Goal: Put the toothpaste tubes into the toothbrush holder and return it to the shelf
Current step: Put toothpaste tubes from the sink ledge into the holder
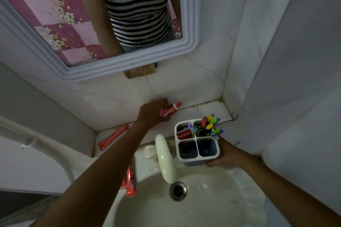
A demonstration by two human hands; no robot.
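Left grip: I am closing my left hand around a red toothpaste tube on the tiled shelf; my fingers are wrapped over its body and the red cap is poking out just past them toward the corner.

Right grip: I am cupping my right hand under and behind the toothbrush holder, clamped on its lower wall, holding it upright above the sink, just beside the tap.

Holder contents: one red tube is already sitting in the compartment farthest from my right grip; coloured toothbrushes are crowding the one next to it; the two compartments nearest my grip are looking free, though dark inside.

Tubes left: one long red tube is lying on the shelf below my left wrist, and more red tubes are lying on the sink rim under my left forearm; how many, I cannot tell.

Handling, tube: I am judging it light, soft and squashy, with a slick skin; holding mid-body near the cap shoulder should be giving the stiffest purchase, and a hard squeeze may be buckling it.

Handling, holder: I am judging it rigid plastic, light but top-heavy with the brushes, so gripping low and keeping it level matters.

Next: I am expecting to carry the tube toward a free compartment and be lowering it in end first.
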